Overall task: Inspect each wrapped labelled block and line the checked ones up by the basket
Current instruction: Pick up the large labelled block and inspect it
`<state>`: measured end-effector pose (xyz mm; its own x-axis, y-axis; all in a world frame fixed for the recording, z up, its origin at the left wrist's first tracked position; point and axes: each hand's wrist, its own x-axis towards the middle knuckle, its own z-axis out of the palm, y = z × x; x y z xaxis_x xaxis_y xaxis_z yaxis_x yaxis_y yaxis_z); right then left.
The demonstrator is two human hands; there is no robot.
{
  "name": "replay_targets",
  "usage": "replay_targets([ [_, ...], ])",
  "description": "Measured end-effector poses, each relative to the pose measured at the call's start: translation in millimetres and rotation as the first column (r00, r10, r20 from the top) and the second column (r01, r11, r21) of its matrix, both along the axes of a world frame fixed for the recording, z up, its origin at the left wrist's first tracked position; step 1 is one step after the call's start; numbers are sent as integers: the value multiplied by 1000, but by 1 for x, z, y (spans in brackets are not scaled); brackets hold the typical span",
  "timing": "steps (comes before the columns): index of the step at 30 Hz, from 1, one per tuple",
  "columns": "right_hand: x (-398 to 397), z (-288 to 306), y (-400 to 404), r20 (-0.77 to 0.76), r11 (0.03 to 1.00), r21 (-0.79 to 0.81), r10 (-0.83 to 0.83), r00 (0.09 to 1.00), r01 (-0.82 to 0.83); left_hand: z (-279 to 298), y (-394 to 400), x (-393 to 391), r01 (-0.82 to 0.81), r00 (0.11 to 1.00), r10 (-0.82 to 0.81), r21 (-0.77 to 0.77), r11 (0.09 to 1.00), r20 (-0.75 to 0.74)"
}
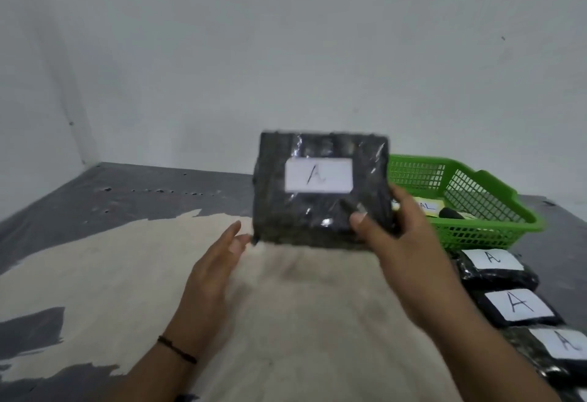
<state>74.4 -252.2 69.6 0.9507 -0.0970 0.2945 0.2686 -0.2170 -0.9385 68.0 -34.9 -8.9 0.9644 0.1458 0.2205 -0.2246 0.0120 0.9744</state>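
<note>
1. The wrapped block (pixel 320 189) labelled A is held upright above the table (pixel 95 274), label facing the camera, long axis left to right.
2. It is gripped at its lower right corner by the right hand (pixel 403 243).
3. The left hand (pixel 219 262) is open, fingers straight, fingertips just touching the lower left corner.
4. The checked row (pixel 521 306) lies near right of the held block, beside the green basket (pixel 460 198); the right hand is nearer.

Soft, even light fills the frame, fairly dim, with no hard shadows; a faint shadow lies under the raised wrapped block (pixel 320 189). Small glints of glare show on its plastic wrap. The whole picture is slightly blurred, most at both hands. Wide-angle distortion bends the wall corner at upper left.
</note>
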Motion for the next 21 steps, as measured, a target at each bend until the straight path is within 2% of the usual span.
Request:
replay_targets([
  [1,7,11,-8,24,998,-2,-57,998,57,-5,2,2,-135,991,135,236,962,18],
  [2,19,20,-19,48,992,-19,-120,992,121,-11,2,6,-214,976,207,422,881,63],
  [3,30,27,-31,66,985,-37,-169,983,171,-16,1,9,-245,969,224,555,795,106],
  [5,56,37,-54,42,974,-56,-218,975,220,-23,-2,16,-204,976,192,709,675,97],
  [12,124,33,-94,-196,948,-164,-304,933,274,-29,-6,21,-158,973,219,889,431,67],
  [17,146,21,-98,-384,945,-255,-293,876,204,-26,-11,16,-135,973,226,905,403,44],
  [21,148,14,-98,-356,885,-431,-346,868,176,-24,-14,17,-129,970,239,917,379,38],
])
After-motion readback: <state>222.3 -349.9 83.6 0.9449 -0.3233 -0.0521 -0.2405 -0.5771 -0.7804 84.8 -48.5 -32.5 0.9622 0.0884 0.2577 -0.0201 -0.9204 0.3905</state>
